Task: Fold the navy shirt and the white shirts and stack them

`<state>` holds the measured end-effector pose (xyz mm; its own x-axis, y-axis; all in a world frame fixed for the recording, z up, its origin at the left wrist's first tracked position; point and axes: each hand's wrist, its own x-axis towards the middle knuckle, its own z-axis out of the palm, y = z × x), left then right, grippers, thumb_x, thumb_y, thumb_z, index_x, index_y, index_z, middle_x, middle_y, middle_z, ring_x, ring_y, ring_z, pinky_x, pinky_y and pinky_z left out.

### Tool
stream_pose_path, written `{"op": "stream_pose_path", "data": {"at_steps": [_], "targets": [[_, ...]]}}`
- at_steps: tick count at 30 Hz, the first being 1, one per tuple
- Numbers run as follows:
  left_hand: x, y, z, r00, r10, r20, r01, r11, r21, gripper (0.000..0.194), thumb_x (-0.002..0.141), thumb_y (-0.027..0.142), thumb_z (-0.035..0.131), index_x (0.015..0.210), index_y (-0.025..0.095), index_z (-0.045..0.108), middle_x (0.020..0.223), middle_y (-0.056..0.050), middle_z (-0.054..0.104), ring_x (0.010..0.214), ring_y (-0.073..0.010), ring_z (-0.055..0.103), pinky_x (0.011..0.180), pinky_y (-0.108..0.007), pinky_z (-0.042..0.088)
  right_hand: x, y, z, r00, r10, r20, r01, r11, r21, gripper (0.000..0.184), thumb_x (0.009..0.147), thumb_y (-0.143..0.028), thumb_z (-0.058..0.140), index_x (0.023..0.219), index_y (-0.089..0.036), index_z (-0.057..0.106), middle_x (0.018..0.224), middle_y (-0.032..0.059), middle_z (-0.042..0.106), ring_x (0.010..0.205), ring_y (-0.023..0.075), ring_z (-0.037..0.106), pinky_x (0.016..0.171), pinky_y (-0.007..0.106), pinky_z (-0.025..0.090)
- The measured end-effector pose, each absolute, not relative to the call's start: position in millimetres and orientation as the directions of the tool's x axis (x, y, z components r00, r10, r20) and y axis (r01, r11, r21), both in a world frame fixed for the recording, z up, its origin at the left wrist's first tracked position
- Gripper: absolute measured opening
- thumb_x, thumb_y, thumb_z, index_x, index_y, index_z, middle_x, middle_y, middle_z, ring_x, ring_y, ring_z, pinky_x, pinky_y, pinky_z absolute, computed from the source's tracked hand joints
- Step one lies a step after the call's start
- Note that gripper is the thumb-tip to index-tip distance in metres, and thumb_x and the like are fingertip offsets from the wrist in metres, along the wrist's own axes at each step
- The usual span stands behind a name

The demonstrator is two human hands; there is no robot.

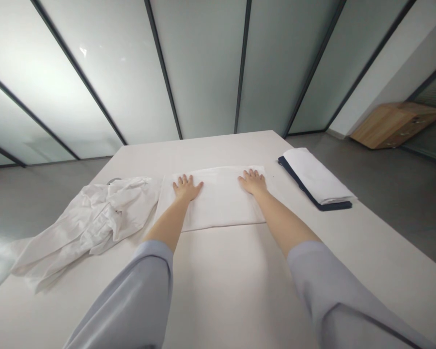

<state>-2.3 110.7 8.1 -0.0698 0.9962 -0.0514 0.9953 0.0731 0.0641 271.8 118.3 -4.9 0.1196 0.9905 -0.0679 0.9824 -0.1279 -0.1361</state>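
Observation:
A white cloth garment (220, 201), folded into a flat rectangle, lies across the middle of the table. My left hand (187, 188) rests palm down on its upper left part, fingers spread. On its upper right part my right hand (253, 182) lies flat, also with the fingers apart. Both hands touch the cloth without gripping it. The exact kind of garment cannot be made out.
A crumpled white garment (105, 213) hangs over the table's left edge. Folded white cloth (316, 174) lies on dark navy cloth (334, 206) at the right. Behind the white table (221, 281) stand frosted glass panels; a wooden cabinet (388, 123) is on the floor.

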Motion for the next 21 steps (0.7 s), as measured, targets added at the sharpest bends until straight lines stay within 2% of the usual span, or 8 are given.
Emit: {"op": "stream_pose_path", "data": {"at_steps": [4, 7, 9, 12, 15, 18, 21], "targets": [[-3, 102, 12, -0.142, 0.99, 0.02, 0.99, 0.142, 0.008, 0.085, 0.087, 0.071, 0.023, 0.15, 0.014, 0.033, 0.158, -0.019, 0.025, 0.145, -0.0409, 0.019, 0.112, -0.057, 0.021, 289, 107, -2, 0.128, 0.992, 0.013, 0.985, -0.125, -0.121, 0.06, 0.098, -0.048, 0.027, 0.146, -0.014, 0.04, 0.155, 0.0161, 0.031, 0.142, 0.033, 0.025, 0.111, 0.05, 0.022], [4, 84, 22, -0.044, 0.995, 0.088, 0.999, 0.045, -0.011, 0.066, 0.092, 0.056, 0.03, 0.141, 0.015, 0.044, 0.15, -0.018, 0.04, 0.14, -0.0353, 0.03, 0.109, -0.049, 0.031, 283, 92, 9, 0.058, 0.988, 0.142, 0.994, -0.043, -0.104, 0.05, 0.095, -0.037, 0.038, 0.14, -0.017, 0.048, 0.146, 0.0151, 0.044, 0.133, 0.0301, 0.038, 0.108, 0.046, 0.027], [7, 64, 30, 0.075, 0.997, 0.031, 0.997, -0.075, 0.005, 0.053, 0.092, 0.049, 0.035, 0.133, 0.018, 0.05, 0.141, -0.015, 0.05, 0.132, -0.0304, 0.042, 0.103, -0.043, 0.038, 274, 79, 20, -0.045, 0.984, 0.17, 0.993, 0.062, -0.099, 0.043, 0.094, -0.03, 0.041, 0.133, -0.019, 0.056, 0.136, 0.0127, 0.055, 0.124, 0.0275, 0.047, 0.104, 0.041, 0.032], [10, 30, 38, 0.191, 0.976, -0.101, 0.981, -0.189, 0.031, 0.049, 0.091, 0.051, 0.039, 0.127, 0.021, 0.054, 0.133, -0.012, 0.056, 0.123, -0.0279, 0.05, 0.097, -0.04, 0.043, 253, 51, 33, -0.214, 0.969, 0.122, 0.965, 0.229, -0.128, 0.036, 0.095, -0.027, 0.039, 0.118, -0.019, 0.066, 0.121, 0.01, 0.065, 0.111, 0.024, 0.055, 0.097, 0.034, 0.037], [13, 2, 33, 0.241, 0.96, -0.142, 0.97, -0.239, 0.03, 0.056, 0.091, 0.057, 0.036, 0.129, 0.019, 0.052, 0.142, -0.014, 0.049, 0.129, -0.0309, 0.045, 0.099, -0.045, 0.042, 228, 20, 34, -0.321, 0.946, 0.049, 0.935, 0.324, -0.145, 0.036, 0.097, -0.032, 0.038, 0.115, -0.022, 0.067, 0.119, 0.0076, 0.065, 0.11, 0.0233, 0.056, 0.096, 0.033, 0.038], [20, 1, 23, 0.195, 0.97, -0.149, 0.981, -0.194, 0.019, 0.067, 0.092, 0.06, 0.03, 0.14, 0.015, 0.044, 0.154, -0.019, 0.034, 0.141, -0.0355, 0.03, 0.106, -0.054, 0.034, 210, 5, 27, -0.305, 0.952, -0.006, 0.948, 0.303, -0.102, 0.039, 0.097, -0.039, 0.037, 0.122, -0.027, 0.064, 0.132, 0.008, 0.059, 0.118, 0.0266, 0.051, 0.098, 0.038, 0.037], [29, 27, 18, 0.111, 0.983, -0.148, 0.994, -0.107, 0.035, 0.072, 0.092, 0.059, 0.026, 0.147, 0.013, 0.036, 0.158, -0.019, 0.025, 0.145, -0.037, 0.022, 0.11, -0.058, 0.026, 200, 19, 23, -0.254, 0.967, 0.005, 0.963, 0.253, -0.089, 0.041, 0.097, -0.039, 0.035, 0.128, -0.029, 0.06, 0.14, 0.008, 0.053, 0.123, 0.0283, 0.047, 0.1, 0.042, 0.036]]}}
